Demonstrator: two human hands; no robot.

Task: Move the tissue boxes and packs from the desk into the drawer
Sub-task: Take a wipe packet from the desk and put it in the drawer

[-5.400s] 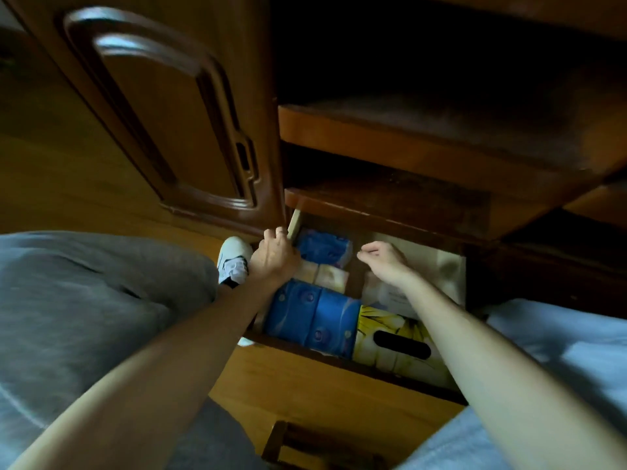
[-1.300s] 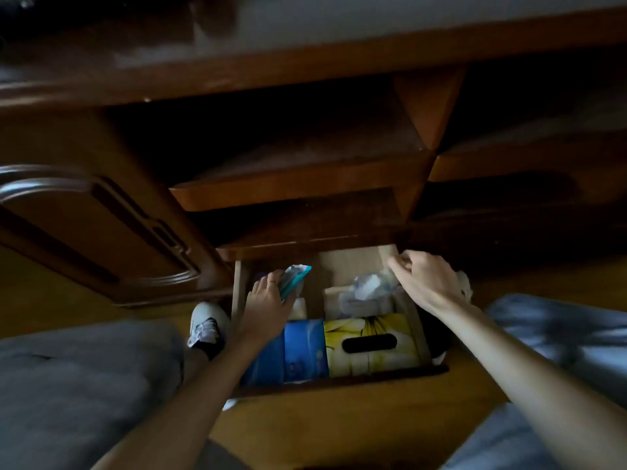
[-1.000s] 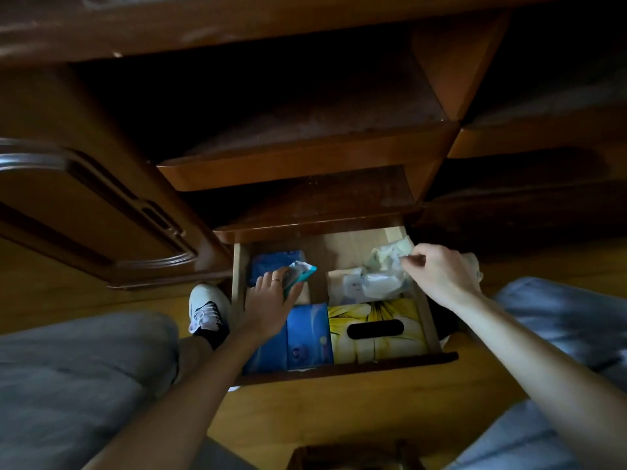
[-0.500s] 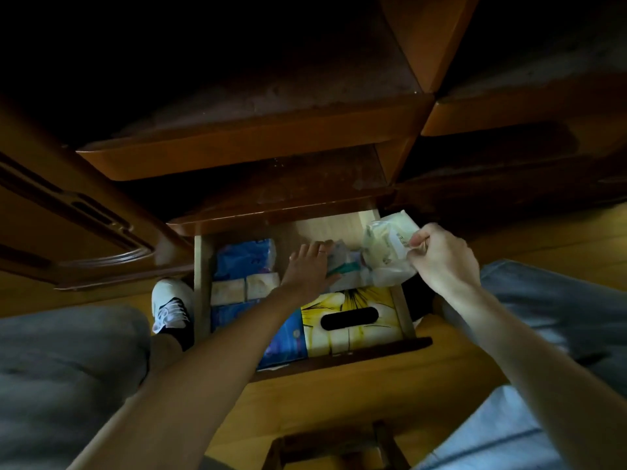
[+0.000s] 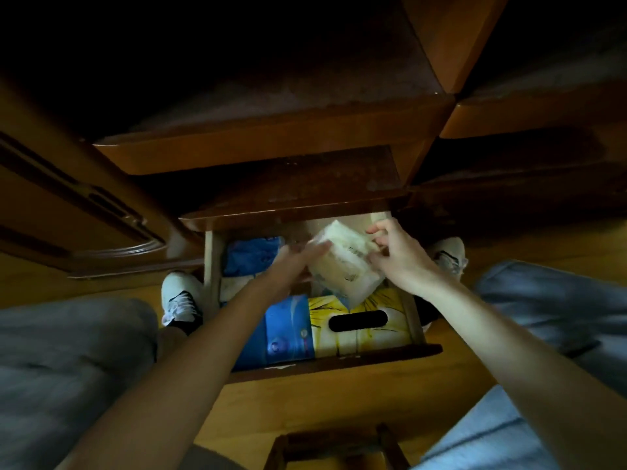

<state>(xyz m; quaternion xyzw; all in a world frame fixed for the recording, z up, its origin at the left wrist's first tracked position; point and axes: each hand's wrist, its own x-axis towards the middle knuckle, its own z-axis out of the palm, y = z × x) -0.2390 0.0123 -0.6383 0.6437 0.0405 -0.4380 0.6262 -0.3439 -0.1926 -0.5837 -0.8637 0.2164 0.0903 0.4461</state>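
The tissue pack (image 5: 342, 262) hung tilted over the drawer (image 5: 339, 359). The right hand (image 5: 400, 259) pinched its right end; the left hand (image 5: 291, 266) pressed flat fingers against its left, likely steering it into the far gap.

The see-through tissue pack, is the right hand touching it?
Touching. The head view shows the right hand with its fingertips pinching the right edge of the clear tissue pack, held above the yellow tissue box in the drawer.

Open wooden drawer (image 5: 414, 310) — blue tissue packs (image 5: 288, 329) left, yellow tissue box (image 5: 359, 329) front right.
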